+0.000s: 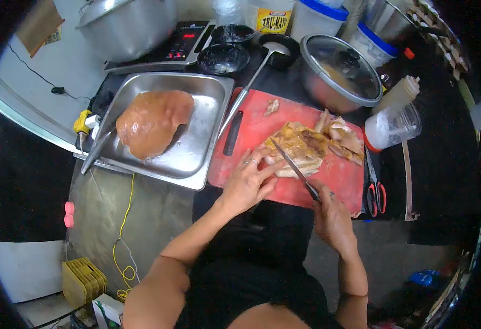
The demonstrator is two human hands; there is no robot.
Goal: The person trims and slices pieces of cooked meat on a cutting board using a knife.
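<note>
right hand (336, 222): grips knife (295, 166) | left hand (251, 181): on meat (298, 148) | meat: on red board (251, 123)

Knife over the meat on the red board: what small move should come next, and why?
I'd probably draw the left hand's fingertips back slightly: they lie extended at the meat's edge, seemingly close to the knife, which the right hand holds with its blade over the meat.
</note>
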